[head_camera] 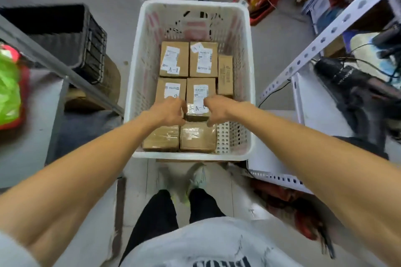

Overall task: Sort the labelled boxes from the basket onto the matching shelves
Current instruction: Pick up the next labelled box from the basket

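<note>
Two hands reached down into the white basket (247, 84) on the floor in front of your feet. Your left hand (168, 112) and right hand (217, 110) sat on either side of one cardboard box (200, 97) in the middle row, its handwritten tag reading "A-1" upside down. Both hands had their fingers curled against the box's edges; whether they truly gripped it I cannot tell. That box lay among other labelled boxes: two in the far row (188, 59), a narrow one (225, 75) along the right wall, one at the left (171, 90), and two taped ones (180, 137) nearest you. Metal shelves (338, 26) stood to your right.
</note>
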Demonstrator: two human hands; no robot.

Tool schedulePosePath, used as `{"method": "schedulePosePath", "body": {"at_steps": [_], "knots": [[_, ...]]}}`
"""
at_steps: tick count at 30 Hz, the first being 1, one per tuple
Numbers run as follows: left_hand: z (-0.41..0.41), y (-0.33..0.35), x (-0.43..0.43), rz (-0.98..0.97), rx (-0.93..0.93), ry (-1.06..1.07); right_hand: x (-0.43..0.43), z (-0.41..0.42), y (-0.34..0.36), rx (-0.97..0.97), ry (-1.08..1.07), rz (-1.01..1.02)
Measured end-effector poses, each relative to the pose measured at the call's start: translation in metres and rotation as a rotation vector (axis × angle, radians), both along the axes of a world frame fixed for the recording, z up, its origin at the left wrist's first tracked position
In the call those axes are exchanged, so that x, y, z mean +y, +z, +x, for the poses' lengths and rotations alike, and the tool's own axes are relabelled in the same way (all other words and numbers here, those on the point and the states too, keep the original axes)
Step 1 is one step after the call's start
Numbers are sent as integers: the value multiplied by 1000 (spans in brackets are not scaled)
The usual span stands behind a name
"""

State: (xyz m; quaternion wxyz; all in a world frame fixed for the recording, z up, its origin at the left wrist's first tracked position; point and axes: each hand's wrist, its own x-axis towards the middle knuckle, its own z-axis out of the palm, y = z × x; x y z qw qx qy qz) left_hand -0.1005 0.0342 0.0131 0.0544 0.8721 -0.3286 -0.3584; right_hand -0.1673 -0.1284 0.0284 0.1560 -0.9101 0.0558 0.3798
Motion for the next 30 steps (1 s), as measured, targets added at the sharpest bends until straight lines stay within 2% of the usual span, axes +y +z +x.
{"method": "schedulePosePath", "body": {"at_steps": [10,18,25,30], "knots": [[-1,-86,-2,9,173,124,10,-24,-95,70,2,2],[-6,-130,4,-44,105,197,30,-29,-153,-129,95,16],[-7,-152,8,-70,117,238,41,-35,-183,-55,319,-210],[-7,-155,6,-125,135,291,35,-31,-194,-109,310,-259]]}}
